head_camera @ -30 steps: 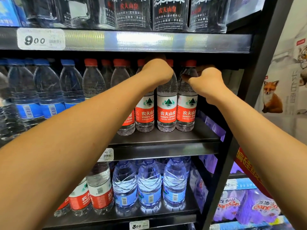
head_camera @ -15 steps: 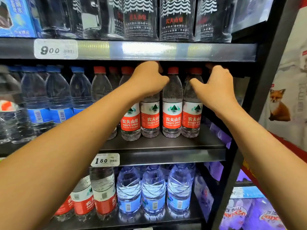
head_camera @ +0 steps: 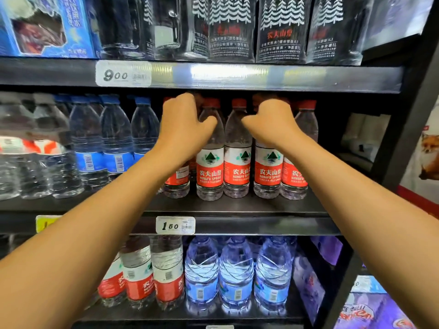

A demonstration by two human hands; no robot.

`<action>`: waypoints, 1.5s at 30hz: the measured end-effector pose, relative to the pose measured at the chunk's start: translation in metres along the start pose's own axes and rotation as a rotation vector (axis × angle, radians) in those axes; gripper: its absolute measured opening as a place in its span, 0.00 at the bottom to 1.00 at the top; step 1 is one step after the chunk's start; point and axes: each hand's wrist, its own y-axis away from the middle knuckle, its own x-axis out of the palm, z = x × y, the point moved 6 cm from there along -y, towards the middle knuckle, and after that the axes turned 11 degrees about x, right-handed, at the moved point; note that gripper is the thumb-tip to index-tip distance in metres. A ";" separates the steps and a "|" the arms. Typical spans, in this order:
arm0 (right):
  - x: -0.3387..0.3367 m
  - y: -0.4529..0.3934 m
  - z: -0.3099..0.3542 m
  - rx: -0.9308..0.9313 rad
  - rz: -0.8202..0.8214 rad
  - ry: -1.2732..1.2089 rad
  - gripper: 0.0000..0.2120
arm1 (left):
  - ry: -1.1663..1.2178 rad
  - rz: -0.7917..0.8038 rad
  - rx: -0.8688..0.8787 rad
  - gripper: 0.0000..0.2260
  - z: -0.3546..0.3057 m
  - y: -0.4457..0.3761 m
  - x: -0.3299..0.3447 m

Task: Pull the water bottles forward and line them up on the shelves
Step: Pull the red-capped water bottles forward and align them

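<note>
Both hands' grip, left hand (head_camera: pixel 187 124) and right hand (head_camera: pixel 270 124), curls over red-capped bottles (head_camera: pixel 237 160) mid-pull; next, draw them to the shelf (head_camera: pixel 237 207) front edge.

Your two arms are bare from the bottom edge of the view up to the wrists: no sleeve, cuff or glove shows anywhere on them. Your left hand (head_camera: pixel 185 124) carries no ring, watch or strap that can be seen, and the wrist just below it is plain as well. Your right hand (head_camera: pixel 270 122) is likewise unadorned, with no band on the wrist behind it. Both hands show you their backs and knuckles; the fingertips are hidden, so the nails cannot be made out.
</note>
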 end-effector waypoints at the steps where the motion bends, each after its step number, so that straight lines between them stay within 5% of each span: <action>1: 0.003 -0.003 0.001 0.020 0.028 0.012 0.20 | -0.018 0.027 -0.015 0.16 0.001 -0.001 0.003; 7: 0.018 -0.012 0.004 0.109 0.146 -0.049 0.17 | 0.061 0.166 -0.167 0.20 0.016 -0.004 0.026; 15: 0.024 -0.018 0.003 0.054 0.048 0.120 0.16 | 0.128 0.209 -0.220 0.19 0.026 -0.004 0.035; 26: 0.018 -0.012 0.003 0.026 -0.016 0.034 0.17 | 0.142 0.219 -0.216 0.19 0.025 -0.002 0.034; 36: -0.018 0.012 -0.060 0.026 -0.304 -0.026 0.21 | 0.138 0.199 -0.198 0.21 0.024 0.002 0.031; 40: -0.010 0.006 -0.060 0.024 -0.259 0.015 0.27 | 0.129 0.195 -0.192 0.20 0.023 0.002 0.032; 45: -0.003 -0.007 -0.054 0.049 -0.161 0.052 0.22 | 0.111 0.189 -0.173 0.21 0.024 0.002 0.032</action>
